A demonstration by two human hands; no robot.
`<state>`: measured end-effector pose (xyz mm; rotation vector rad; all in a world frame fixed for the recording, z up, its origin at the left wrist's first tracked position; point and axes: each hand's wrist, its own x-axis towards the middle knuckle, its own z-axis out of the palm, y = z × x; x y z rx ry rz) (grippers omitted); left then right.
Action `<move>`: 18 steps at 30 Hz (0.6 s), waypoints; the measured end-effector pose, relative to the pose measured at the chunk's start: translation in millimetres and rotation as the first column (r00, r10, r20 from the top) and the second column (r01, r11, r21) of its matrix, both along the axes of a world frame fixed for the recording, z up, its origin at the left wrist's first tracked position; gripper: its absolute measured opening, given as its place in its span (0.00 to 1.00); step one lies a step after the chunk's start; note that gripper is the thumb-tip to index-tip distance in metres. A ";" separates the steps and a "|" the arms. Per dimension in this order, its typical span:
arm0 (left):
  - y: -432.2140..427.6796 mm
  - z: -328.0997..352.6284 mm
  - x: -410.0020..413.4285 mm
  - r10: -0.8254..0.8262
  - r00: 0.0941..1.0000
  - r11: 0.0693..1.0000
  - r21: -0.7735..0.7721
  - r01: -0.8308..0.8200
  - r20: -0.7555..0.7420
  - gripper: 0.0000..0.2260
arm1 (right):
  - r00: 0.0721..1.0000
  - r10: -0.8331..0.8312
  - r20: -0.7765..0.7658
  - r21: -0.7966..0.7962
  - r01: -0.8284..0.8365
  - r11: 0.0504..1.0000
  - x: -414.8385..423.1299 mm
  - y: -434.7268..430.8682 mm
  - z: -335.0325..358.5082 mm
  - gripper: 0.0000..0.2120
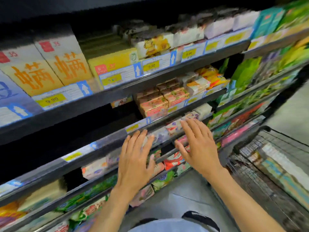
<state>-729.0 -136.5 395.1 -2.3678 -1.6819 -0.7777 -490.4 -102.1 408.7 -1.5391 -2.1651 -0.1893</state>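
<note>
Both arms are out toward the shelving, hands level with the third visible shelf down.

- Left hand [135, 158]: fingers straight and spread, holding nothing, tips at the shelf rail [107, 144].
- Right hand [199, 148]: also flat and splayed with nothing in it, tips over the purple-printed packs [173, 127].
- The packs sit in a row just behind that rail, between and ahead of the two hands.
- The picture is blurred, so I cannot tell whether either hand touches a pack.

Judgement: the step looks like taking or straightening a pack from that row.
- Bring the hands in from either side of one pack, palms to its ends.
- Lift it clear over the rail lip rather than dragging it.
- The soft wrapping will likely dent under a fingertip pinch, so broad contact is better.

Around, near to far:
- A wire cart [267, 164] stands near right with goods in it, close beside the right forearm. Elbow room looks tight on that side.
- A red-and-white pack [173, 160] sits on the next shelf down, below the hands.
- Pink-and-orange packs [153, 106] are stacked on the shelf above. That shelf hangs low over the row and probably limits lift height.
- Boxes with orange characters [66, 64] stand farther up and left, with a yellow price tag [53, 99] under them.
</note>
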 end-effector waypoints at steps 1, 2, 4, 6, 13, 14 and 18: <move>1.5 -2.9 12.4 -0.012 1.000 0.999 -0.033 0.011 -0.012 0.26 | 0.999 -0.045 -0.010 -0.040 0.045 0.998 17.2 -8.5 -10.3 0.30; 3.0 -5.3 26.8 -0.020 0.999 0.997 -0.074 0.018 -0.028 0.26 | 0.996 -0.088 -0.010 -0.076 0.087 0.993 35.7 -17.9 -21.5 0.29; 6.6 -11.4 59.8 -0.043 0.998 0.987 -0.155 0.035 -0.049 0.27 | 0.983 -0.184 -0.005 -0.147 0.182 0.972 75.1 -40.5 -43.4 0.30; 11.1 -20.8 98.5 -0.094 0.994 0.974 -0.213 0.080 -0.055 0.29 | 0.955 -0.298 -0.007 -0.228 0.289 0.930 117.1 -65.8 -62.7 0.31; 0.2 -44.0 265.0 -0.291 0.956 0.915 -0.302 0.267 -0.038 0.30 | 0.772 -0.635 0.012 -0.368 0.594 0.715 266.4 -155.0 -103.1 0.33; -1.2 -47.1 283.5 -0.308 0.950 0.907 -0.314 0.281 -0.041 0.29 | 0.755 -0.655 0.016 -0.365 0.615 0.699 282.6 -162.5 -107.8 0.33; -7.5 -57.3 367.6 -0.387 0.920 0.862 -0.379 0.336 -0.063 0.30 | 0.658 -0.752 0.024 -0.406 0.694 0.594 357.2 -191.6 -122.2 0.35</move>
